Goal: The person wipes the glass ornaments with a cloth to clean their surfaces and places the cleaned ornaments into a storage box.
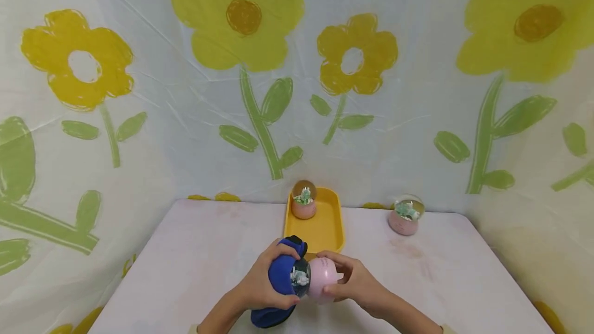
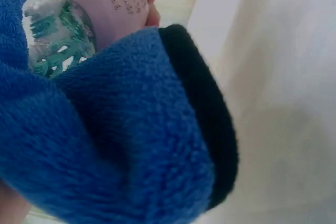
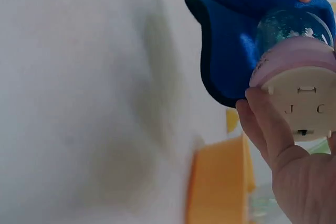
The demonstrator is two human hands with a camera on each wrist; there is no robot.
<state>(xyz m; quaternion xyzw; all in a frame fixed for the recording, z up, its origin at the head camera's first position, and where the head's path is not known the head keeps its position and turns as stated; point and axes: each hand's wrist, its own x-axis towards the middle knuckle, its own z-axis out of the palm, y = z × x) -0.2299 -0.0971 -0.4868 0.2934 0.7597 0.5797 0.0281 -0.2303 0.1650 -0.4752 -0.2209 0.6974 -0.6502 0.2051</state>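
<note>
Evidently the glass-domed snow globe with a pale pink rounded base point(image 1: 322, 278) was held on its side, dome to the left, in front of the yellow rectangular tray point(image 1: 330, 228). The left hand point(image 1: 262, 287) was curled round a fuzzy blue cloth with black edging point(image 1: 280, 274), cupping it against the glass, perhaps so that fabric rather than skin met the dome. The right hand point(image 1: 359, 282) gripped the base between thumb and fingers, its palm clear of the cream underside point(image 3: 296, 100), likely to steady the globe while leaving the glass free. A second pink-based snow globe point(image 1: 304, 209) stood upright in the tray's far left corner; a third pink-based globe point(image 1: 403, 223) stood well apart, on the table point(image 1: 209, 251) to the right
</note>
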